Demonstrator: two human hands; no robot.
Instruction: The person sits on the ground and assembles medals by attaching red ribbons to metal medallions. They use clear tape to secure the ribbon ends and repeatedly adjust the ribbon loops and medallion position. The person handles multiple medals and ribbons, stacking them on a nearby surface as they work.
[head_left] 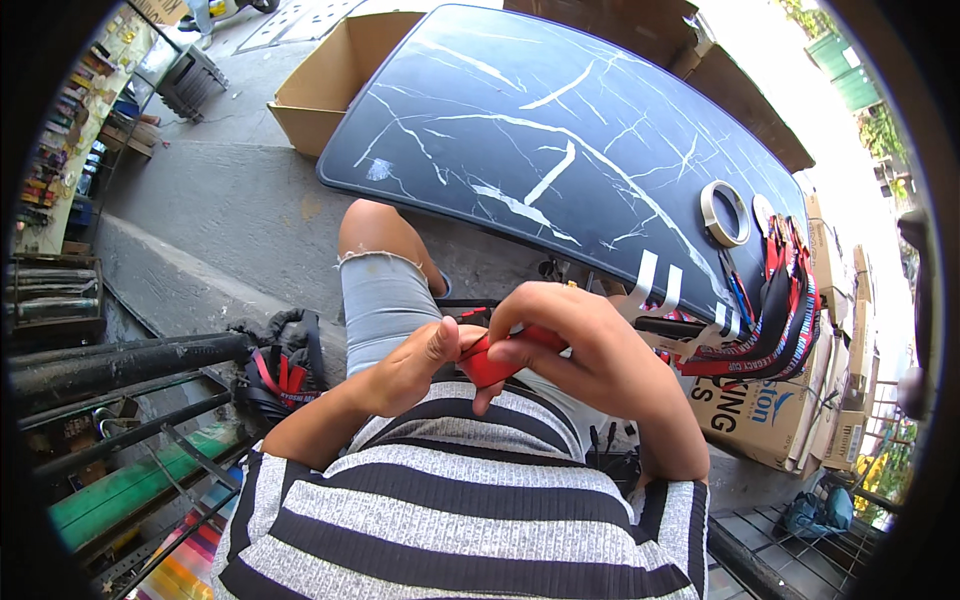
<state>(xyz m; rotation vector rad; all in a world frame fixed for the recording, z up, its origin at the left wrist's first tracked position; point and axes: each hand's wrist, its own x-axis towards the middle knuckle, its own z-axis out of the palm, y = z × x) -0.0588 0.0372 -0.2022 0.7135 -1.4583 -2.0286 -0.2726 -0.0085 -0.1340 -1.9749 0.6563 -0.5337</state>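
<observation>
A folded red strap [487, 370], its far parts hidden by my fingers, is held between both hands in front of my waist. My right hand [585, 345] pinches it from above, thumb against its face. Against its other side lies my left hand [415, 368], thumb raised and fingers curled behind the strap. More red and black printed ribbons [775, 325] drape over the right end of the table. White tape strips [645, 280] stick to the table edge just beyond my right hand.
The dark marble-patterned table [450, 130] stands ahead, with a tape roll [725, 213] and scissors [735, 290] on its right. Cardboard boxes [745, 415] sit at the right; an open carton [320, 90] is behind. More ribbons [285, 380] hang at my left by a black rail [130, 365].
</observation>
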